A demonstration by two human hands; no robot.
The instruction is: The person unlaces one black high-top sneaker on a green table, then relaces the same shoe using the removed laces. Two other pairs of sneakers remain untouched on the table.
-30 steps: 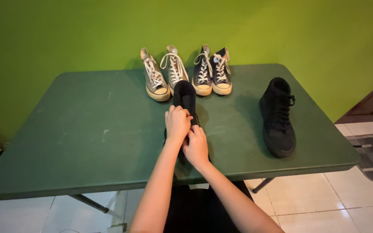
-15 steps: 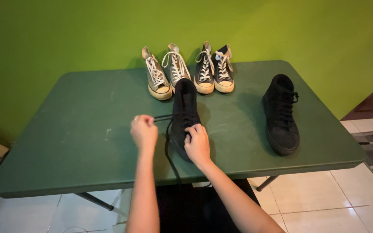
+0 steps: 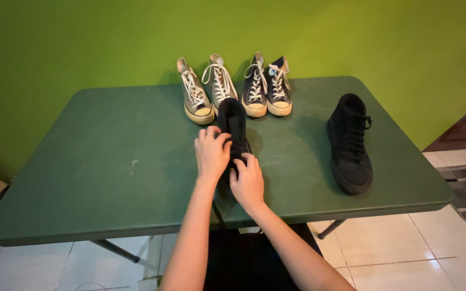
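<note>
A black high-top shoe lies on the green table in front of me, toe pointing away. My left hand rests on the shoe's left side with fingers curled over its laces. My right hand grips the near end of the same shoe. A black lace hangs down off the table's front edge between my arms. The lacing area is mostly hidden by my hands.
A second black high-top stands at the right. Behind, by the green wall, a grey pair and a dark blue pair of laced sneakers stand. White tiled floor lies below, a rug at the right.
My left hand, which had pulled out to the left with the lace, has come back onto the shoe. My right hand has stayed on the shoe's near end.
</note>
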